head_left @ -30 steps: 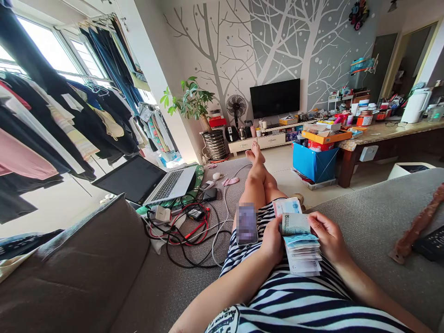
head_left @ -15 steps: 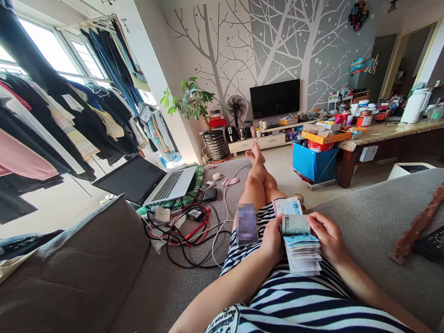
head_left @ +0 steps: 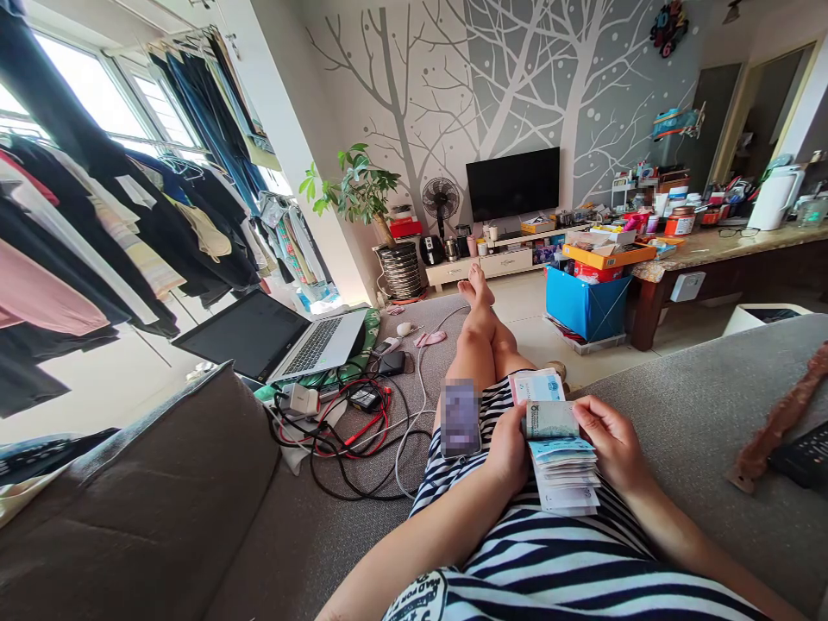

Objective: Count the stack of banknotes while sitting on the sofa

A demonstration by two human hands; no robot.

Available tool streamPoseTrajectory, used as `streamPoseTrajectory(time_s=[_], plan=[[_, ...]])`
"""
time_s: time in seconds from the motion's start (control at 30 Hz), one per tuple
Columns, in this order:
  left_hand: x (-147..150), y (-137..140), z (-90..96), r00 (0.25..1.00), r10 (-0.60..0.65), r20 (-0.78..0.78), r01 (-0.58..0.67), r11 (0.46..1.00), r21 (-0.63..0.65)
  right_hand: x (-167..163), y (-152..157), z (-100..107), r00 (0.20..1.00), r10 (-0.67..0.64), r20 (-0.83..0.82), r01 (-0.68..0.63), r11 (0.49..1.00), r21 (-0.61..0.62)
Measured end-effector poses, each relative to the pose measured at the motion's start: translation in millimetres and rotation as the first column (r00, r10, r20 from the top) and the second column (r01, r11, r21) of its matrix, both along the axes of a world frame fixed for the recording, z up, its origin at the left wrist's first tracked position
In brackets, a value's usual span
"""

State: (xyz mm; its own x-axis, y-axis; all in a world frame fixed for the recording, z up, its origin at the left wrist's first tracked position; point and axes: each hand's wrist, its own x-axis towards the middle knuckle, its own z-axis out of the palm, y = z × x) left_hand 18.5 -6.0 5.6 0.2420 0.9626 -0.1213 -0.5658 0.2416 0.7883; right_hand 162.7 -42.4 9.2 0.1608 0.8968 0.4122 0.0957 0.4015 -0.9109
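Observation:
A fanned stack of banknotes [head_left: 562,479] lies over my lap, its edges stepped one below another. Across its upper part, a greenish-grey banknote [head_left: 551,420] stretches between my two hands. My left hand [head_left: 509,448] is closed at its left end, thumb on top, the other fingers mostly hidden. At the right end, my right hand [head_left: 608,434] pinches the same note between thumb and fingers. Pinkish and blue notes [head_left: 536,385] show just beyond it. A phone [head_left: 461,418] with a blurred screen rests on my thigh, left of my left hand.
Left of my legs on the grey sofa [head_left: 414,345] are an open laptop [head_left: 323,345], tangled cables [head_left: 362,440] and a black power adapter [head_left: 366,398]. At the right lie a brown stick-like object [head_left: 780,423] and a black remote [head_left: 806,455]. A cluttered table [head_left: 705,250] stands beyond.

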Motion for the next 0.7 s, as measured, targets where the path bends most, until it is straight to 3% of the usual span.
streamPoseTrajectory(time_s=[0.37, 0.57, 0.7], plan=[[1, 1, -3.8, 1.000, 0.002, 0.016, -0.002, 1.000, -0.024, 2, 1, -5, 0.999, 0.018, -0.042, -0.018, 1.000, -0.004], [1, -2, 2.1, 0.998, -0.002, 0.065, 0.005, 0.999, -0.052, 1, 3, -9, 0.991, 0.109, -0.082, -0.107, 0.994, 0.023], [1, -4, 4.4, 0.997, 0.051, 0.050, -0.048, 0.997, -0.054, 3, 8, -11, 0.997, 0.067, -0.045, -0.067, 0.998, -0.001]])
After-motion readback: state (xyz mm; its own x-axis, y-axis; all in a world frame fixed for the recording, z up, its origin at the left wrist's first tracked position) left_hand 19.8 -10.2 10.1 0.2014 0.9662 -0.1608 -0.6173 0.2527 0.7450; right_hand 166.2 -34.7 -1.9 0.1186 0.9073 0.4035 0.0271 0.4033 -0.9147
